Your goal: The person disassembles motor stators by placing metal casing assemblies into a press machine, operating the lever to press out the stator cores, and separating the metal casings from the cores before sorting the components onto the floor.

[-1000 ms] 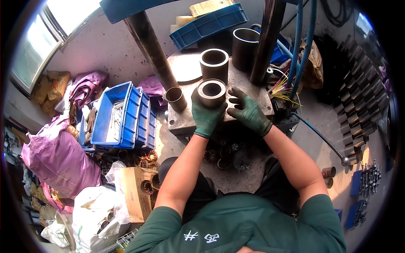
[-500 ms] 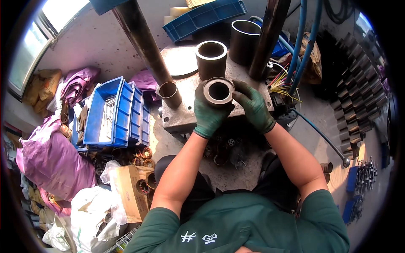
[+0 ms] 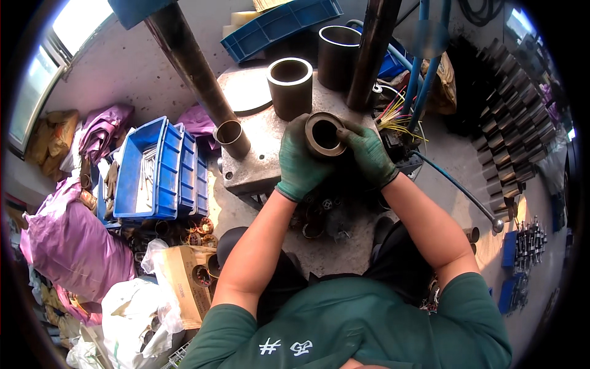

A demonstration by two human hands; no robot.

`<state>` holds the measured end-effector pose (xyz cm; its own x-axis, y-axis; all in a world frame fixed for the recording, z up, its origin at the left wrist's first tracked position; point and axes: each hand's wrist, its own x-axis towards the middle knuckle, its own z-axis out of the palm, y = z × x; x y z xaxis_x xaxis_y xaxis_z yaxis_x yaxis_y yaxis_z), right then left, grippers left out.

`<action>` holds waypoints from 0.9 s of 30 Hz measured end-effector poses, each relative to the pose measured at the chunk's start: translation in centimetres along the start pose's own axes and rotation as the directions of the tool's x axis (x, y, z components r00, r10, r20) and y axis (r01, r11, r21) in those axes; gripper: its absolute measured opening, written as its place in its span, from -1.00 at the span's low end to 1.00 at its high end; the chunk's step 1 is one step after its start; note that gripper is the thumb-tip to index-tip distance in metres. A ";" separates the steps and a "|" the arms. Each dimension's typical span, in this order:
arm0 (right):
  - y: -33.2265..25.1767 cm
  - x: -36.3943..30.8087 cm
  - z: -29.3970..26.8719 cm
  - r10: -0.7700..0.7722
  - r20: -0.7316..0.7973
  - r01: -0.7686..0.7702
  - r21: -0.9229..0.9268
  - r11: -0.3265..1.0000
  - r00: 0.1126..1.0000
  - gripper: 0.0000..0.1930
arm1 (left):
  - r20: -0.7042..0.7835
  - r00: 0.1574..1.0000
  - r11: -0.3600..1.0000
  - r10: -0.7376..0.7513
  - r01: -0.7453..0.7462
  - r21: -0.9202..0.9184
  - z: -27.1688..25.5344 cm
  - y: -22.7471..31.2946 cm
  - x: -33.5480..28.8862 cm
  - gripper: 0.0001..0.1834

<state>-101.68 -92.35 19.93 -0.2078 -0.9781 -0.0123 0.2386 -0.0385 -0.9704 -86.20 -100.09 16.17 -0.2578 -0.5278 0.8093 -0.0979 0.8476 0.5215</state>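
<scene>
Both my hands wear green work gloves. A thick, dark metal ring [image 3: 311, 136] with a round hole is tilted between them, just off the front of a metal machine table [image 3: 265, 140]. My left hand [image 3: 298, 165] wraps round its left side and underside. My right hand [image 3: 372, 155] closes on its right edge, with the thumb and fingertips at the rim. The underside of the ring is hidden by the left glove. Right behind it stands a wide steel tube [image 3: 291, 95], upright on the table. A thinner short tube [image 3: 233, 139] stands at the table's left edge.
Two dark columns [image 3: 190, 71] [image 3: 370, 55] rise from the table. Another wide tube [image 3: 338, 61] stands at the back. Blue crates [image 3: 166, 184] with rods lie left. At right are loose wires [image 3: 399, 120], a ball-ended lever [image 3: 498, 225] and stacked tubes [image 3: 507, 147].
The metal ring has tipped so its hole faces more to the right. My right fingers have moved in over its rim. The whole view has shifted slightly.
</scene>
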 end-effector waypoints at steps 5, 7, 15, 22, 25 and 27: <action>-0.5 -0.9 -0.5 0.006 0.020 -0.005 -0.028 1.000 1.000 -0.55 | -0.004 1.000 0.999 -0.024 0.024 -0.046 -0.4 1.0 0.3 0.00; -0.8 -1.2 0.2 -0.015 0.060 0.017 -0.033 0.999 0.998 -0.53 | -0.013 0.998 0.995 -0.059 0.058 -0.079 -0.8 1.3 0.2 -0.04; 0.3 -0.6 1.2 -0.194 0.344 0.330 -0.398 0.856 0.919 -0.10 | 0.003 0.898 0.816 -0.441 0.402 -0.416 -1.1 0.3 0.2 -0.03; 6.7 2.2 1.5 -0.406 0.180 0.444 -0.357 0.822 0.896 -0.17 | 0.003 0.902 0.855 -0.432 0.410 -0.318 -0.8 0.4 -0.5 0.06; 5.4 1.9 2.8 -0.358 0.064 0.364 -0.190 0.912 0.931 -0.20 | 0.117 0.883 0.820 -0.454 0.465 -0.333 -2.2 1.1 0.9 0.17; 2.9 1.0 4.4 -0.356 0.046 0.359 -0.148 0.922 0.933 -0.23 | 0.136 0.901 0.776 -0.411 0.424 -0.467 -3.1 0.6 1.6 0.12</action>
<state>-97.02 -94.32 18.13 -0.2355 -0.9087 0.3448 0.0046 -0.3558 -0.9346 -83.69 -100.61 18.61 -0.3228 -0.8166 0.4785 0.2636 0.4080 0.8741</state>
